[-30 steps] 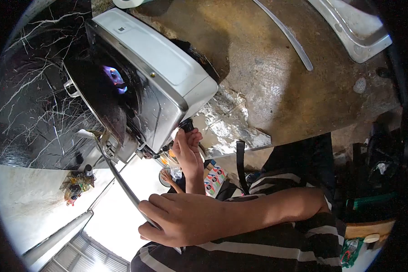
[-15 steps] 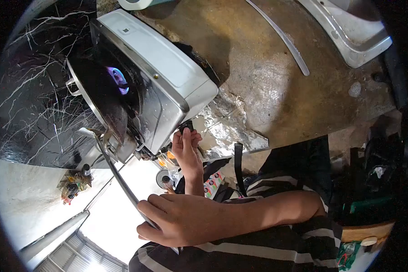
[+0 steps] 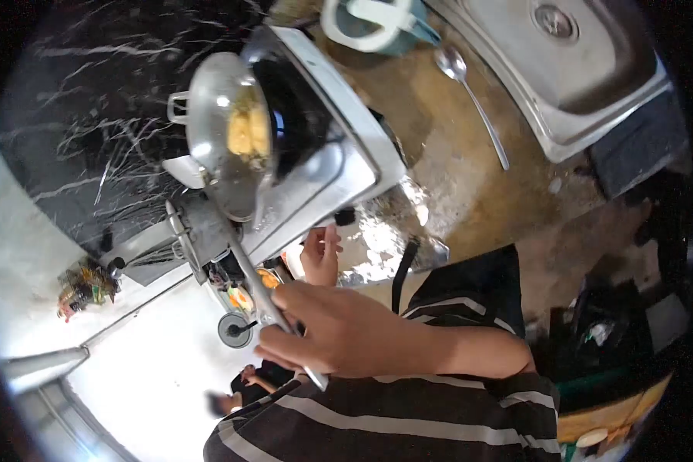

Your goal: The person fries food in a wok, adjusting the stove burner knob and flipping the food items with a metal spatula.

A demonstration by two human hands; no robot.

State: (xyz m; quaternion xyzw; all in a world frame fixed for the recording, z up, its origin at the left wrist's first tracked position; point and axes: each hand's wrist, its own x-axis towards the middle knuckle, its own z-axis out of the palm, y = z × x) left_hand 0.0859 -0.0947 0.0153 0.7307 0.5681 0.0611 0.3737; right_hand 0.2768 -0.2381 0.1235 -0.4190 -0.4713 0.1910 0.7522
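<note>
My right hand is closed around the long metal handle of a spatula. The spatula's flat pale blade is at the rim of a metal wok. Inside the wok lie yellow pieces of food. The wok sits on a silver and white gas stove. Beyond my right hand, my left hand is beside the stove's black knob, apart from it, fingers spread and holding nothing.
A steel sink is at upper right. On the brown wet counter lie a spoon and a blue-green jug. A whisk and a small basket of items are at left. Another person is in the background.
My left hand has let go of the stove knob. The view has shifted, so the wok's inside and its food now show. My right hand still holds the spatula.
</note>
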